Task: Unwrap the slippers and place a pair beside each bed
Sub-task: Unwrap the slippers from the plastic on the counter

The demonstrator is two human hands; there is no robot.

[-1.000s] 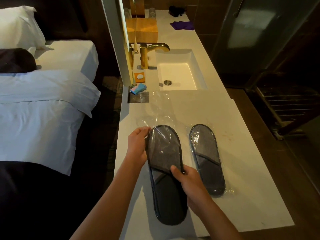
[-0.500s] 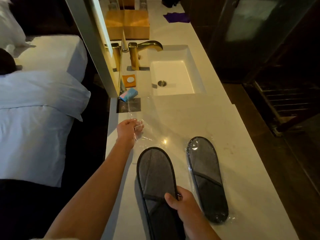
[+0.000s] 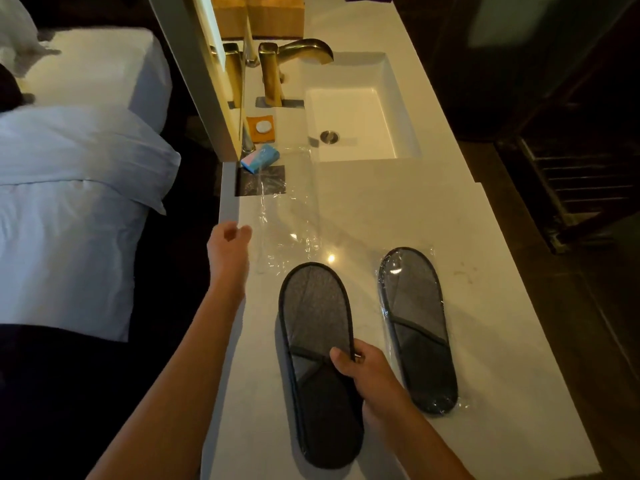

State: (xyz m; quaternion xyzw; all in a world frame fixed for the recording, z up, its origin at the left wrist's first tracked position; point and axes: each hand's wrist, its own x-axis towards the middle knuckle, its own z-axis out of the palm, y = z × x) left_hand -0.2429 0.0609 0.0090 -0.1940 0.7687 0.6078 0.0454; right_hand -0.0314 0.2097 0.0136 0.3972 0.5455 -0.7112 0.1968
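Note:
A bare grey slipper pair (image 3: 317,327) with black trim lies flat on the pale counter (image 3: 485,271). My right hand (image 3: 367,372) grips it at the strap. To its right lies a second grey slipper pair (image 3: 415,323), sealed in clear plastic. The empty clear wrapper (image 3: 287,216) lies flat on the counter just beyond the bare pair. My left hand (image 3: 228,247) hovers at the counter's left edge, beside the wrapper, fingers loosely curled and holding nothing.
A white sink (image 3: 349,123) with a gold faucet (image 3: 277,71) sits further along the counter. A mirror panel (image 3: 207,81), a blue packet (image 3: 261,157) and an orange soap dish (image 3: 261,128) stand at the left. A white bed (image 3: 69,202) lies left of the counter.
My left hand pulled the clear wrapper off the slipper pair, laid it on the counter and let go. My right hand kept hold of the pair.

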